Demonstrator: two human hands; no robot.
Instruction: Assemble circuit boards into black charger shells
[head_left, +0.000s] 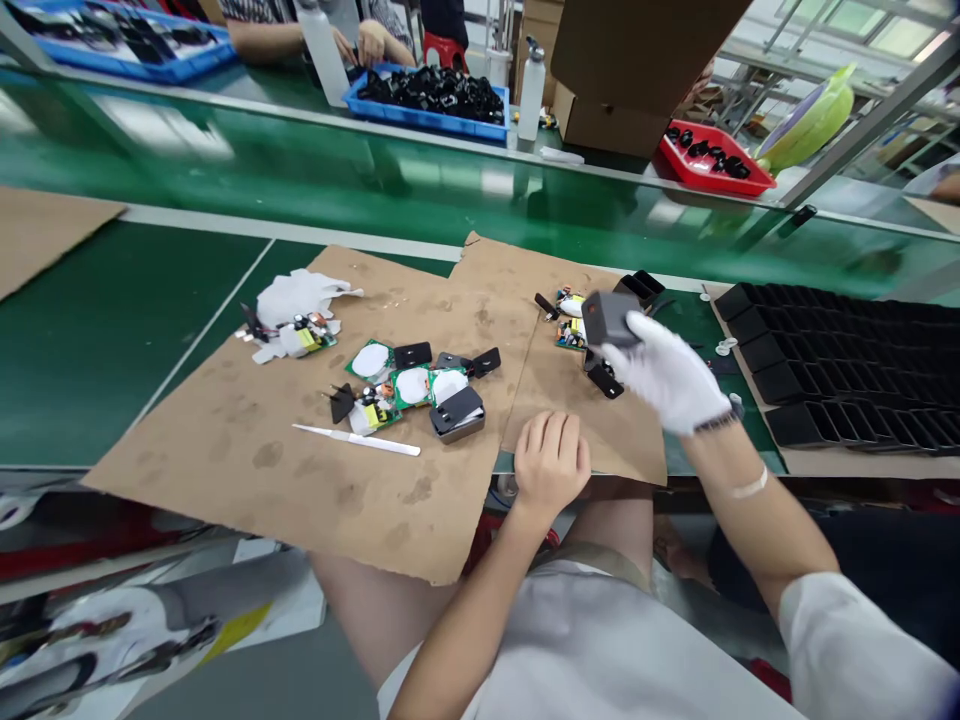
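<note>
My right hand [667, 375], in a white glove, grips a black plastic housing [609, 320] above the cardboard's right side. Below it lie a circuit board [570, 333] and a black part [603, 376]. My bare left hand [551, 465] rests at the cardboard's front edge with its fingers curled in; nothing shows in it. Left of that hand sits a grey-black case [457, 414] with a loose cover on top. Green circuit boards with white round pads [412, 387], a black plug piece [342, 403] and a white pointed plastic tool [356, 439] lie nearby.
Rows of black housings [840, 350] stand on the right. White crumpled material [300, 297] lies with boards at the left. Beyond the green belt [300, 180] are a blue tray [427, 122], a red tray [712, 180], a bottle [532, 90] and another person's hands [373, 44].
</note>
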